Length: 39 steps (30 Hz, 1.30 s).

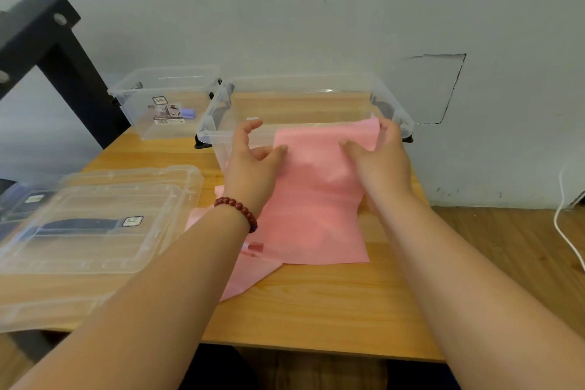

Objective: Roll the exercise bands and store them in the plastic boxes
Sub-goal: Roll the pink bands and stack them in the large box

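A wide pink exercise band is held up in front of a large clear plastic box, and its lower part trails onto the wooden table. My left hand touches the band's upper left edge with thumb and fingertips, fingers loosely spread. My right hand pinches the upper right corner, where the band folds over the fingers. A smaller clear box stands at the back left with a small purple roll inside.
Two clear lids lie stacked on the left of the table. A black metal frame rises at the far left. The grey wall is right behind the boxes. A white cable runs over the floor at right.
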Each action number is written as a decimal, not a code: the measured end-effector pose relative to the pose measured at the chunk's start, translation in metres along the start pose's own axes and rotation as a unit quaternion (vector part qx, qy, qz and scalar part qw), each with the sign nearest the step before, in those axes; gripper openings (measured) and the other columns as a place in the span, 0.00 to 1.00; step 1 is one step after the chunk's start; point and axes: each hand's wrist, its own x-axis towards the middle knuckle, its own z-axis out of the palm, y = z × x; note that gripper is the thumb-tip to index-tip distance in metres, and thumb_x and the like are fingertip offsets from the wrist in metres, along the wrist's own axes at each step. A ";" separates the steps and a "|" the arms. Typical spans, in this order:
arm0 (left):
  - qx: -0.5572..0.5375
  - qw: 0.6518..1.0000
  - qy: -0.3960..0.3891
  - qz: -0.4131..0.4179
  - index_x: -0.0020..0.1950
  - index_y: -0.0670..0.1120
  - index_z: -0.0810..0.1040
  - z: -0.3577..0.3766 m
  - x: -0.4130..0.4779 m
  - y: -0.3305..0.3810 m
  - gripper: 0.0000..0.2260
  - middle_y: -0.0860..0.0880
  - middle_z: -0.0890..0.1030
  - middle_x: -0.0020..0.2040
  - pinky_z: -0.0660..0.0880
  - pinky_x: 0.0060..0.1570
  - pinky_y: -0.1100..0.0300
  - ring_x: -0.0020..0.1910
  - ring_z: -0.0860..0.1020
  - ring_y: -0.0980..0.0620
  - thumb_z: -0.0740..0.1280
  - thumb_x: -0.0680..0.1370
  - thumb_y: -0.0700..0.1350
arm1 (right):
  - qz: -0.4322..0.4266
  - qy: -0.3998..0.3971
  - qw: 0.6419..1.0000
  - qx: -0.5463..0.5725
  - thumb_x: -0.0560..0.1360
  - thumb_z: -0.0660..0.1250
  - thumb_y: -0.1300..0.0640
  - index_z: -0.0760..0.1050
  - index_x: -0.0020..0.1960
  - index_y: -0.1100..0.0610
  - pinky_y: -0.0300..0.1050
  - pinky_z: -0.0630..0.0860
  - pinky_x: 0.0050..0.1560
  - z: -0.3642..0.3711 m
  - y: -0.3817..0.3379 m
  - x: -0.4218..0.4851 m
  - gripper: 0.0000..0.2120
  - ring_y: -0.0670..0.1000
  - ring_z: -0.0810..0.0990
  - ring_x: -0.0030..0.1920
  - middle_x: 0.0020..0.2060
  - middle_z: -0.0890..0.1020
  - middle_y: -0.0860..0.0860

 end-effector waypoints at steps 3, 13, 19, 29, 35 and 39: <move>-0.007 1.000 -0.004 0.012 0.58 0.59 0.69 -0.002 -0.007 -0.008 0.15 0.55 0.81 0.40 0.74 0.42 0.61 0.44 0.78 0.54 0.68 0.77 0.44 | -0.011 0.037 0.998 0.040 0.75 0.70 0.53 0.62 0.71 0.48 0.34 0.65 0.38 -0.006 0.006 -0.008 0.28 0.43 0.74 0.47 0.54 0.72 0.37; -0.044 0.992 -0.019 -0.115 0.39 0.51 0.82 -0.002 -0.010 -0.012 0.06 0.50 0.82 0.41 0.77 0.50 0.52 0.45 0.79 0.48 0.71 0.75 0.49 | 0.112 -0.055 0.987 0.096 0.65 0.71 0.45 0.78 0.44 0.61 0.60 0.78 0.46 0.000 0.013 -0.018 0.19 0.53 0.80 0.41 0.41 0.82 0.59; -0.048 0.996 0.036 -0.064 0.46 0.50 0.80 0.002 0.008 0.014 0.05 0.49 0.80 0.44 0.78 0.47 0.53 0.43 0.77 0.51 0.69 0.77 0.51 | -0.005 0.008 0.999 0.039 0.78 0.66 0.49 0.72 0.61 0.54 0.39 0.65 0.44 -0.005 -0.022 0.001 0.14 0.49 0.76 0.56 0.52 0.78 0.44; 0.012 0.994 0.095 -0.059 0.40 0.51 0.70 0.005 -0.005 0.001 0.13 0.53 0.74 0.39 0.68 0.35 0.60 0.36 0.72 0.55 0.70 0.75 0.55 | -0.028 0.042 0.998 0.034 0.78 0.66 0.51 0.60 0.73 0.50 0.32 0.62 0.39 -0.005 -0.003 -0.006 0.27 0.42 0.68 0.47 0.54 0.66 0.40; 0.098 0.989 -0.034 -0.105 0.56 0.51 0.78 -0.010 -0.020 -0.015 0.12 0.50 0.81 0.54 0.76 0.55 0.51 0.51 0.79 0.50 0.68 0.76 0.54 | -0.037 0.030 0.997 0.062 0.75 0.70 0.50 0.64 0.60 0.47 0.37 0.69 0.39 -0.001 0.021 -0.030 0.19 0.42 0.76 0.38 0.36 0.77 0.47; 0.164 0.980 -0.082 -0.071 0.52 0.42 0.81 -0.010 -0.034 -0.014 0.12 0.46 0.82 0.45 0.73 0.44 0.56 0.42 0.77 0.50 0.63 0.80 0.49 | 0.033 -0.008 0.998 0.051 0.73 0.72 0.49 0.70 0.61 0.54 0.38 0.71 0.41 0.003 0.032 -0.036 0.20 0.44 0.80 0.45 0.42 0.80 0.47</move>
